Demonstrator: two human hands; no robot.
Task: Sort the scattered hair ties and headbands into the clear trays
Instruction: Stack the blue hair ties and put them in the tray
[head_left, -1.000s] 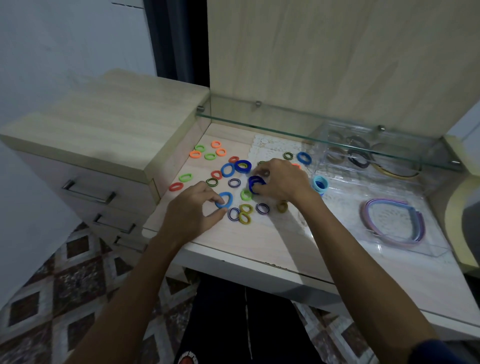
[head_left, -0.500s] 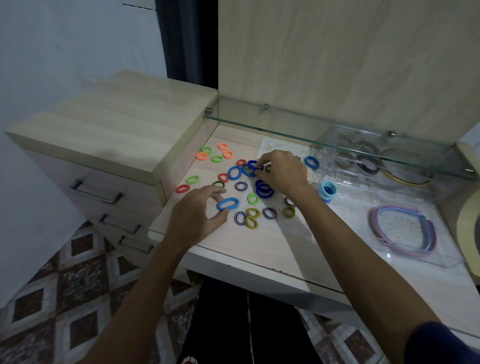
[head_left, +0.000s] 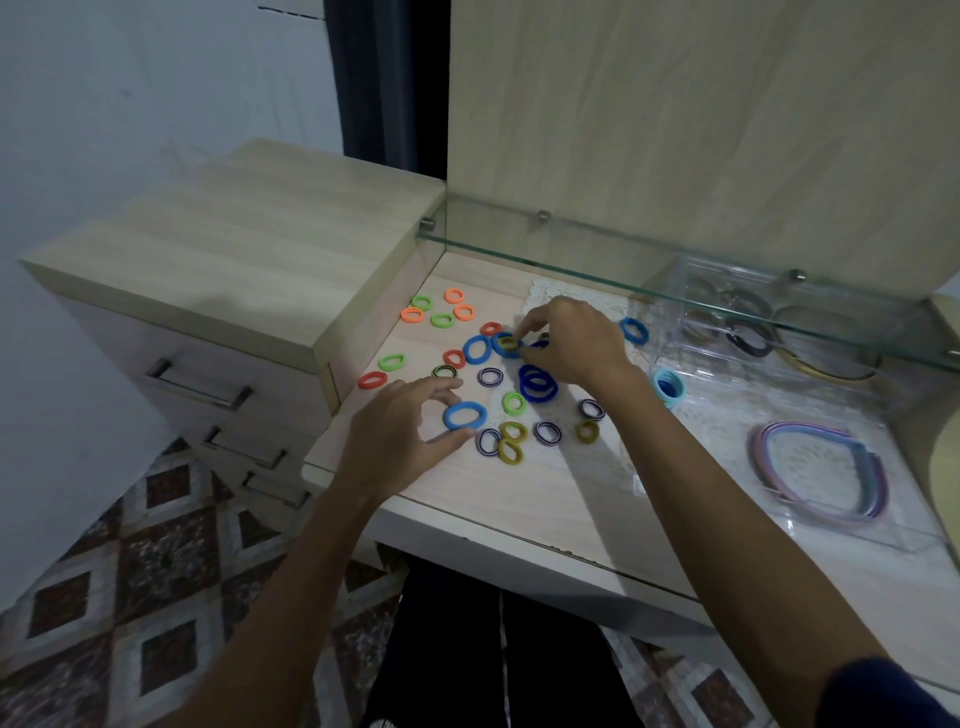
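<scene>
Pinching a soft, light dark blue hair tie (head_left: 511, 345) by its edge, the right hand (head_left: 571, 345) works while the left hand (head_left: 400, 436) hovers spread beside a blue hair tie (head_left: 464, 415).

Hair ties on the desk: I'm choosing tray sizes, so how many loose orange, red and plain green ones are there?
Orange hair ties: 3
Red hair ties: 3
Plain green hair ties: 4
Total: 10
</scene>
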